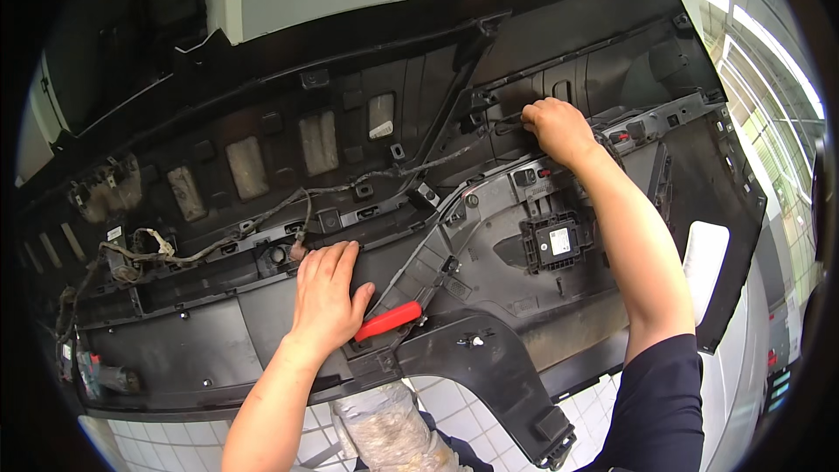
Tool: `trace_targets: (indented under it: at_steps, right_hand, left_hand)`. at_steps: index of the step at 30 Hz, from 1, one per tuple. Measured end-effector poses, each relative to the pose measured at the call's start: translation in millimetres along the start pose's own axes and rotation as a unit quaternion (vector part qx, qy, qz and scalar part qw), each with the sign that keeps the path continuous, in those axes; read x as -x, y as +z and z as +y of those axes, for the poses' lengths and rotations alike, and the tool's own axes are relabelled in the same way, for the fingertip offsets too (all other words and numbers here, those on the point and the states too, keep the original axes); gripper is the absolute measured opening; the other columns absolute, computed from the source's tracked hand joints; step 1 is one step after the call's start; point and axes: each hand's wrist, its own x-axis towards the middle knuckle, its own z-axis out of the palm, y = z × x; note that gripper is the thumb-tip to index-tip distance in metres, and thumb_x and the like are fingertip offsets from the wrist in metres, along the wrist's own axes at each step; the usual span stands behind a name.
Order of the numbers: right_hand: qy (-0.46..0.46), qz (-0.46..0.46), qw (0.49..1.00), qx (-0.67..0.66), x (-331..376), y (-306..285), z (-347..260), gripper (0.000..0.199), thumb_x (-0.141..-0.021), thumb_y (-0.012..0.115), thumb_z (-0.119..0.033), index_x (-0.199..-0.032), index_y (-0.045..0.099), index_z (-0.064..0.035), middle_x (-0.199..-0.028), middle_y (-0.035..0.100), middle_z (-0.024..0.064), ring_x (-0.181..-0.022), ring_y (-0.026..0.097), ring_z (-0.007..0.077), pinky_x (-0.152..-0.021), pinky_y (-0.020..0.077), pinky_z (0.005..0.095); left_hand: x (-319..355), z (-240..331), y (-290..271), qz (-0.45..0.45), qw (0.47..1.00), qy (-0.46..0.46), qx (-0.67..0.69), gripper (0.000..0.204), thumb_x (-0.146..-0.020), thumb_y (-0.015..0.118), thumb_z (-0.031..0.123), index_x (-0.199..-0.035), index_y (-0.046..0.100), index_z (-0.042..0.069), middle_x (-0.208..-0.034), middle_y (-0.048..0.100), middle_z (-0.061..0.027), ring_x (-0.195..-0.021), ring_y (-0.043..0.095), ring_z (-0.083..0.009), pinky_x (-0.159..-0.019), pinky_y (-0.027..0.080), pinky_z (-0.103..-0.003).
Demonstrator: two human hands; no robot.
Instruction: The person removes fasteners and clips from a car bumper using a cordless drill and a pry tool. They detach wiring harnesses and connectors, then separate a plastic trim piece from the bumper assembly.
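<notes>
Head view looks down on the inner side of a black car bumper (262, 332), its long axis running from the lower left up toward the upper right. The left hand (325, 297) lies flat near the bumper's lower edge, fingers together, thumb touching a red-handled tool (389, 321) that lies beside it, handle pointing up to the right. The right hand (556, 129) is curled near the upper right corner, fingers closed on a wiring harness (437, 159) that trails left across the bumper.
</notes>
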Motion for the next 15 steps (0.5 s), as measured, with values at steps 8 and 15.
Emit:
trace_targets:
  at_steps: [8,15]
  right_hand:
    - [0.051,-0.009,0.998,0.034,-3.9,5.8,-7.5,0.013,-0.089,0.059,-0.011,-0.096,0.070,-0.0106,-0.093,0.072,0.0079,-0.099,0.068,0.0283,-0.084,0.0545,0.0429]
    - [-0.038,-0.011,0.997,0.070,-14.0,-16.3,-39.0,0.021,-0.087,0.066,-0.016,-0.107,0.072,-0.0108,-0.108,0.069,0.0068,-0.113,0.061,0.0262,-0.094,0.0477,0.0407]
  left_hand:
    - [-4.7,2.5,2.9,0.002,1.000,-0.014,0.011,0.060,-0.083,0.074,0.017,-0.137,0.054,0.000,-0.135,0.053,-0.0178,-0.126,0.047,-0.0378,-0.112,0.034,-0.049]
    - [3.7,1.3,0.4,0.010,1.000,-0.015,0.003,0.058,-0.082,0.075,0.018,-0.134,0.055,0.000,-0.131,0.055,-0.0161,-0.122,0.050,-0.0360,-0.109,0.037,-0.048]
